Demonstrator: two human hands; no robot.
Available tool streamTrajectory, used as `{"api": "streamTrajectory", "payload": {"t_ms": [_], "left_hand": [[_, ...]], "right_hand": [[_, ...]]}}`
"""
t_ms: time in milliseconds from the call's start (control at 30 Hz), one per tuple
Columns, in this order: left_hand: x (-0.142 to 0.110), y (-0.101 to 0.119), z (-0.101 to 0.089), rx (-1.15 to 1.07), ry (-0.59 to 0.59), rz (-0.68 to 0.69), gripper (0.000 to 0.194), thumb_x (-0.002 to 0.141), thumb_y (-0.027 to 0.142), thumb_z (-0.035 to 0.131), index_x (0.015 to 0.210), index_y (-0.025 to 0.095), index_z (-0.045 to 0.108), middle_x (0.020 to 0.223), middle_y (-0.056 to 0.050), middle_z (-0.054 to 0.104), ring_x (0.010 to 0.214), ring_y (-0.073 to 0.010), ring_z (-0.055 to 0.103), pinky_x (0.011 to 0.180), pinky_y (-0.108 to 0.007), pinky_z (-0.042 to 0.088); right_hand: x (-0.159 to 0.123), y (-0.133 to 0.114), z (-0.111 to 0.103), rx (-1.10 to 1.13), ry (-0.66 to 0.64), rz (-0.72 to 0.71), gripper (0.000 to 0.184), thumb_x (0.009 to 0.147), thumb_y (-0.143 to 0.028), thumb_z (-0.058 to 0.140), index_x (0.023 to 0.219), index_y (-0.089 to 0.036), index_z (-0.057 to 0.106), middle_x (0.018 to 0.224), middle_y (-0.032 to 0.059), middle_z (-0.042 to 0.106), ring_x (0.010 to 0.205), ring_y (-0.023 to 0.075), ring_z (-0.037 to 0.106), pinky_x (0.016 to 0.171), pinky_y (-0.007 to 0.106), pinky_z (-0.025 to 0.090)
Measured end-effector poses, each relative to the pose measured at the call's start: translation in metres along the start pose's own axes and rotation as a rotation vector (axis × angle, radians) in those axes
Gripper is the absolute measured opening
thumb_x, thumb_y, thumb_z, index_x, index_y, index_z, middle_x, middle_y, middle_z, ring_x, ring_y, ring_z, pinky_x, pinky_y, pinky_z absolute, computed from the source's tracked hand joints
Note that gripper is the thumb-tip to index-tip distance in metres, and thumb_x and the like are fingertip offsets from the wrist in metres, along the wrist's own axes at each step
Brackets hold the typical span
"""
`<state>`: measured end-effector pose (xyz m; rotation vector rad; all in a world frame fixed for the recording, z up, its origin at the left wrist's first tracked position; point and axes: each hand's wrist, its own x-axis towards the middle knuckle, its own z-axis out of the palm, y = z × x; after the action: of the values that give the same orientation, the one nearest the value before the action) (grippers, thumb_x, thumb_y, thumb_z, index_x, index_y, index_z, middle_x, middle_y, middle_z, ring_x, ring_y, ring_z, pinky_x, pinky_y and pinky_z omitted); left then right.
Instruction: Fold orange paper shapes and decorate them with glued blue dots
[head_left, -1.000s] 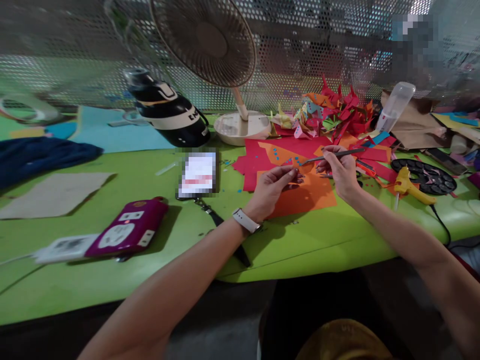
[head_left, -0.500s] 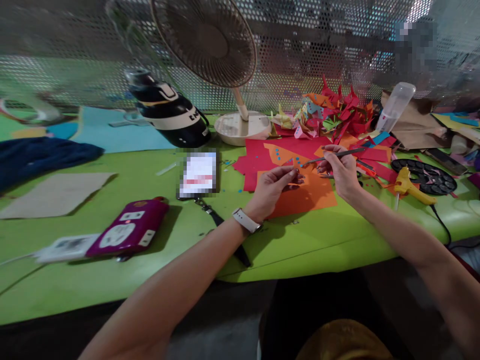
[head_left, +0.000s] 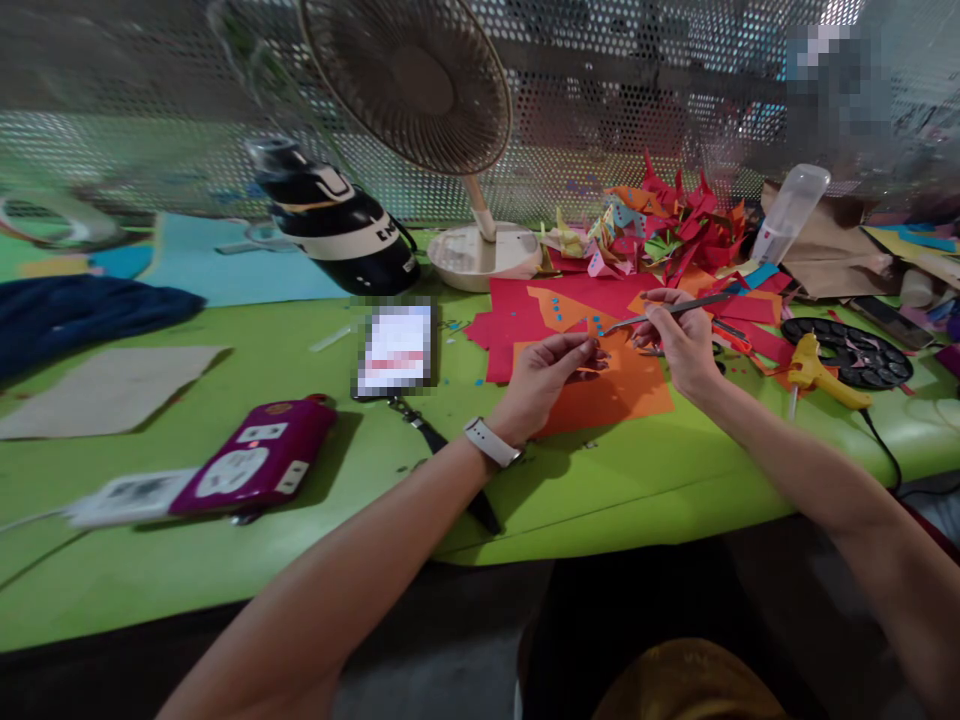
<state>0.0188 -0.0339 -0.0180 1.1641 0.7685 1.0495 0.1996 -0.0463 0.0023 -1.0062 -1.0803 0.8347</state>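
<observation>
My left hand (head_left: 551, 375), with a pale watch strap on its wrist, pinches a small orange paper piece (head_left: 593, 325) dotted with blue. In my right hand (head_left: 684, 345) is a pair of metal tweezers (head_left: 634, 320), held like a pen, its tips at the dotted piece. Whether the tips grip a dot is too small to tell. Below both hands lies an orange paper sheet (head_left: 622, 395), partly over red paper (head_left: 501, 345). Another orange piece with blue dots (head_left: 551, 308) rests behind my left fingers. A dark tool, partly hidden, lies under my right hand.
Folded paper shapes (head_left: 675, 220) pile up behind. A yellow glue gun (head_left: 829, 375) and black palette (head_left: 885, 355) sit at right. To the left are a phone (head_left: 396, 350), a purple box (head_left: 259, 455) and a black bottle (head_left: 337, 225). A fan (head_left: 484, 255) stands at the back.
</observation>
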Motion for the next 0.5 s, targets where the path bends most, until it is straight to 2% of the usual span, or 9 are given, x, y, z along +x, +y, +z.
{"api": "streamTrajectory", "payload": {"t_ms": [333, 500], "left_hand": [[-0.0005, -0.0002, -0.0002, 0.03, -0.016, 0.018, 0.036, 0.068, 0.044, 0.082, 0.09, 0.017, 0.072, 0.084, -0.006, 0.076, 0.075, -0.0173, 0.071, 0.073, -0.031, 0.057], [-0.0002, -0.0015, -0.0002, 0.041, -0.02, 0.045, 0.035, 0.069, 0.043, 0.082, 0.09, 0.016, 0.073, 0.082, -0.006, 0.075, 0.072, -0.0164, 0.07, 0.074, -0.032, 0.057]], "right_hand": [[0.0007, -0.0024, -0.0015, -0.021, -0.031, -0.006, 0.026, 0.083, -0.04, 0.066, 0.094, -0.022, 0.05, 0.055, -0.0082, 0.061, 0.048, 0.0088, 0.061, 0.048, 0.021, 0.051], [-0.0005, -0.0072, -0.001, -0.054, -0.069, -0.079, 0.027, 0.083, -0.043, 0.066, 0.093, -0.024, 0.05, 0.053, -0.0087, 0.058, 0.048, 0.0092, 0.059, 0.047, 0.021, 0.05]]}}
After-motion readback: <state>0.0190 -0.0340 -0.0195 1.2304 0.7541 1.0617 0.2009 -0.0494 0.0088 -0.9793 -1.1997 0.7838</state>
